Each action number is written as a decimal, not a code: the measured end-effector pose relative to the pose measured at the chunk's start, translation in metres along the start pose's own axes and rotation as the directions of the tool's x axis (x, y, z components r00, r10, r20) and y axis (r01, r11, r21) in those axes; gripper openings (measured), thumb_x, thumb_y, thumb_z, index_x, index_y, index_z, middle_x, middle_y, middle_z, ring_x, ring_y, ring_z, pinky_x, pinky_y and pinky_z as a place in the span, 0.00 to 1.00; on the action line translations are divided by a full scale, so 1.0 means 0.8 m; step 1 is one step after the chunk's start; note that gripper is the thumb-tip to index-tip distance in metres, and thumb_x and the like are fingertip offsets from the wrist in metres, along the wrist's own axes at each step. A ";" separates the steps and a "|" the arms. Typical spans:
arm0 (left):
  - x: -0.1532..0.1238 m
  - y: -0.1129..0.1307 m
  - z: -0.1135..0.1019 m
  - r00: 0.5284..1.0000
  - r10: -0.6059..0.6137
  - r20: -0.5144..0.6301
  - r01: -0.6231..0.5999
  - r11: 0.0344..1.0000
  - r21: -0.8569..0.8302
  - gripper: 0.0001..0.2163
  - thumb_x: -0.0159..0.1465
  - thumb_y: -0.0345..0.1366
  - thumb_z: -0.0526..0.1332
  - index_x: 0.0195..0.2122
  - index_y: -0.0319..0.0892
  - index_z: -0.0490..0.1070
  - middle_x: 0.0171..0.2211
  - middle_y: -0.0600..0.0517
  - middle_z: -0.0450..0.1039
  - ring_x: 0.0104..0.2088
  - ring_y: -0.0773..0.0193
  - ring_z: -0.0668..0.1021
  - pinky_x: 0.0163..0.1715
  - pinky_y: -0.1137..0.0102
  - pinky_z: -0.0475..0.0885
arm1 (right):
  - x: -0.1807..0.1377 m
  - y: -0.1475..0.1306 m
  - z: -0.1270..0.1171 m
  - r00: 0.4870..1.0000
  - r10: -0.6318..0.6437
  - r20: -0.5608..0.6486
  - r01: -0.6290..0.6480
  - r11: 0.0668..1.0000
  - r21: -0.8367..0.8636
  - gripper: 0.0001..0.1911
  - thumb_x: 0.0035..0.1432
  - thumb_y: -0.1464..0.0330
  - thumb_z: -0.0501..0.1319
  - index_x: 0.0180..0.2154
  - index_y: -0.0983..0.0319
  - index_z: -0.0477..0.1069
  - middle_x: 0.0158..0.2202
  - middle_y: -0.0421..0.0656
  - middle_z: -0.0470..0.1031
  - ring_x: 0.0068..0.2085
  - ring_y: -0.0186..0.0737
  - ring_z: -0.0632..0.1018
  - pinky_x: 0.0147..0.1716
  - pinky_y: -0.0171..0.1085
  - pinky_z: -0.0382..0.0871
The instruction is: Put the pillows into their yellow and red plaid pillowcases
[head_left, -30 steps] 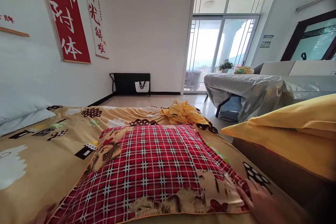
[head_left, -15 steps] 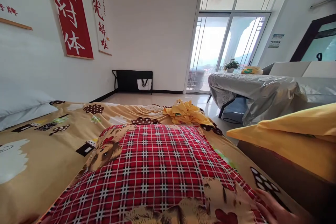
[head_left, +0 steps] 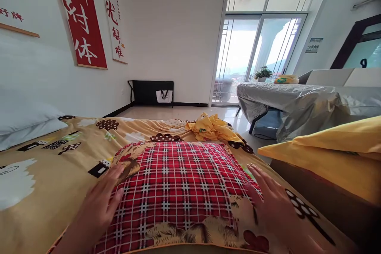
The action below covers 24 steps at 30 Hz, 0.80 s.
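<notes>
Left hand: my left hand (head_left: 101, 202) lies flat and unclenched on the left edge of the red plaid pillow (head_left: 181, 182), fingers spread, gripping nothing.
Right hand: my right hand (head_left: 270, 202) rests palm down on the pillow's right edge, fingers stretched out, holding nothing.
Pillow: it lies flat between my two hands on the tan patterned bedspread (head_left: 53, 178); a rooster print sits at its far left corner, by my left fingertips.
Beyond the pillow: a crumpled yellow cloth (head_left: 211, 129) lies just past its far edge, on the bedspread.
Left of the pillow: a white pillow (head_left: 26, 123), well apart, by the wall.
Right of the pillow: a yellow cushion (head_left: 336, 147), apart from it, past the bedspread's edge.
Beyond the pillow, to its right: a grey-covered table (head_left: 297, 101), well apart.
</notes>
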State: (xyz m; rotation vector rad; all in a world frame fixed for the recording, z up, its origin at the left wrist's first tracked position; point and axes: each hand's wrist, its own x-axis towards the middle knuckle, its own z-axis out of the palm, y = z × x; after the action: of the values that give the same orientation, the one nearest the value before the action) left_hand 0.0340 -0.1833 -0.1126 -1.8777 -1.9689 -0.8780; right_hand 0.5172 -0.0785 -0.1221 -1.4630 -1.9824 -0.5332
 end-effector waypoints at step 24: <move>-0.138 -0.148 0.074 0.959 0.078 0.271 -0.115 0.985 0.125 0.28 0.67 0.42 0.43 0.69 0.59 0.38 0.65 0.54 0.57 0.60 0.55 0.69 0.58 0.54 0.65 | -0.115 0.068 0.073 0.873 0.050 0.485 -0.060 0.998 0.005 0.35 0.64 0.47 0.43 0.65 0.58 0.55 0.64 0.45 0.61 0.64 0.48 0.63 0.60 0.51 0.61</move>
State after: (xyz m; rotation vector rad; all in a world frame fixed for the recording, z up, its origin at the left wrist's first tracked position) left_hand -0.0561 -0.2328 -0.2507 -2.0772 -2.0051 -0.4665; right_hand 0.5736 -0.0890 -0.2295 -1.7637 -2.3022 -0.1185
